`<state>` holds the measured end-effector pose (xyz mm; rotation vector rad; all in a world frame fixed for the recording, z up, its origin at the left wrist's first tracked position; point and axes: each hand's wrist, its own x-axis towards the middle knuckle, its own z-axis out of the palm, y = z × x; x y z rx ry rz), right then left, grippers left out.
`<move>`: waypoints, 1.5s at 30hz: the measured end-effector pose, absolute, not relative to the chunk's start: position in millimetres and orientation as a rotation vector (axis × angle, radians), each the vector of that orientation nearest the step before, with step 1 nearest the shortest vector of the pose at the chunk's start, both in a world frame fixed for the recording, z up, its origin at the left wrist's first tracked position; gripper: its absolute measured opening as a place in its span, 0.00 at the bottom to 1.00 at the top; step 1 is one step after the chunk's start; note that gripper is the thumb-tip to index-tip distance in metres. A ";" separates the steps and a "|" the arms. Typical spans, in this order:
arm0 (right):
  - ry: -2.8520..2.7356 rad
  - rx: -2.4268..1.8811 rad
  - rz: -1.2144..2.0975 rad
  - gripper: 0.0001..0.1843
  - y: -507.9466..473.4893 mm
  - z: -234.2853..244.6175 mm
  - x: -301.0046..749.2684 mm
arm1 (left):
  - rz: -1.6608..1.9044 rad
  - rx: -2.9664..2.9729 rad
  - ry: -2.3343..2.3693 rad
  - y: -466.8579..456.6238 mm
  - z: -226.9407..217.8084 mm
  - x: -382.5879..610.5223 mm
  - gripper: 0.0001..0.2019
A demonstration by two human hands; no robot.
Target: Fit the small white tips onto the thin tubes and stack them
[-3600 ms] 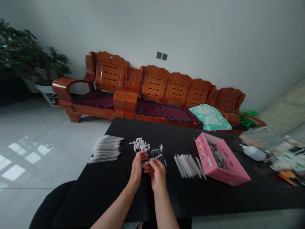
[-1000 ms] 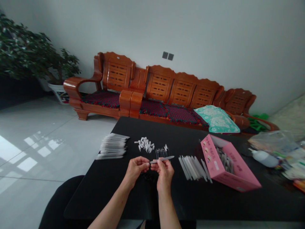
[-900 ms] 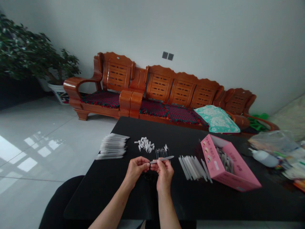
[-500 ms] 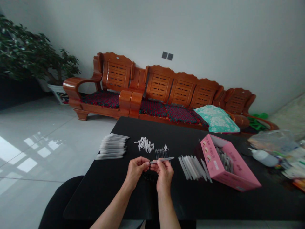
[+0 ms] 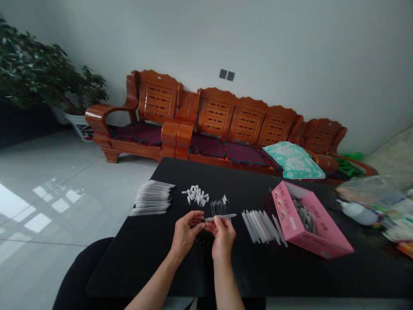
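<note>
A slim whitish pen barrel (image 5: 226, 216) lies crosswise before me, above the black table. My right hand (image 5: 222, 234) pinches it between thumb and fingers, its tapered end pointing right. At the barrel's left end is my left hand (image 5: 186, 230), thumb and fingertips curled about a small dark tip. Just beyond the hands stand or lie thin dark refills (image 5: 219, 207), partly hidden by my fingers. Small white caps (image 5: 197, 196) are heaped farther back. Below my fingers, small black parts (image 5: 202, 239) show on the tabletop.
Pens with clear caps (image 5: 151, 198) are lined up at left. More whitish barrels (image 5: 260, 226) lie at right beside a pink box (image 5: 322, 245) holding grey pieces. A white bottle (image 5: 358, 213) and plastic bags are far right. A wooden sofa (image 5: 216, 112) stands behind the table.
My left thumb and index finger have loosened and spread slightly at the barrel's left end. The right hand and barrel have barely moved.
</note>
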<state>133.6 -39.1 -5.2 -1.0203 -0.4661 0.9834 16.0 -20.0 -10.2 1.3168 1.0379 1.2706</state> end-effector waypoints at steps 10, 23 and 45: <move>-0.494 -1.032 0.966 0.16 -40.0 -1.7 132.5 | 1.099 1.308 1.071 -13.7 -14.0 15.9 0.17; -0.491 -1.051 0.970 0.16 -40.7 -1.1 131.6 | 1.098 1.249 1.051 -12.4 -21.6 15.7 0.18; -0.515 -1.051 0.980 0.17 -39.4 -5.0 132.0 | 1.076 1.152 1.038 -13.4 -17.3 16.9 0.19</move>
